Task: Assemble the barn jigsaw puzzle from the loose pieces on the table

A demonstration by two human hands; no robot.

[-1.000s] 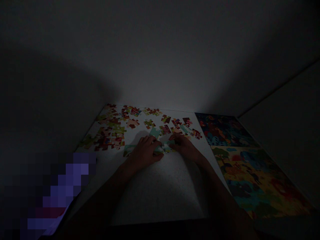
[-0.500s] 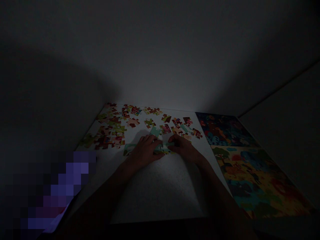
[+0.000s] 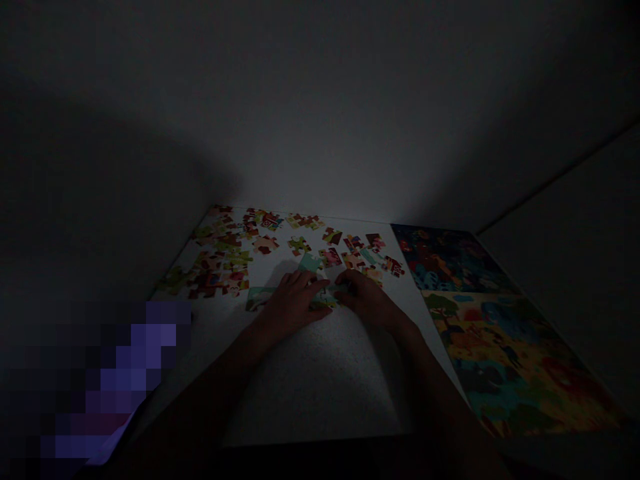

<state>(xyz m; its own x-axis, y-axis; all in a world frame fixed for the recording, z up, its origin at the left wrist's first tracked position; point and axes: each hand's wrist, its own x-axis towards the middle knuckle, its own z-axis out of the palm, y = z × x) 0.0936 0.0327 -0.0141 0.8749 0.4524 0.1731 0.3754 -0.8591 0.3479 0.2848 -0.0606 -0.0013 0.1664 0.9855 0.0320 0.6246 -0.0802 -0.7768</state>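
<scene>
In the dim head view, a row of joined jigsaw puzzle pieces (image 3: 259, 297) in pale green lies across the white table. My left hand (image 3: 295, 300) rests over the row, its thumb and forefinger apart, and covers much of it. At the row's right end my right hand (image 3: 367, 299) has its fingers curled round a green puzzle piece (image 3: 336, 293), pressed against the row; the fingers partly hide it. Just beyond my left fingertips is a loose pale green piece (image 3: 311, 262).
Many loose colourful pieces (image 3: 220, 273) lie at the table's left and back. To the right are two picture sheets, a dark blue one (image 3: 450, 257) and one with savanna animals (image 3: 505, 353). A white wall (image 3: 320, 147) rises behind. A blurred, purple-lit patch (image 3: 140, 367) is at lower left.
The green piece in my right hand has moved left against the row. My left hand has shifted slightly right, with its thumb and forefinger still apart.
</scene>
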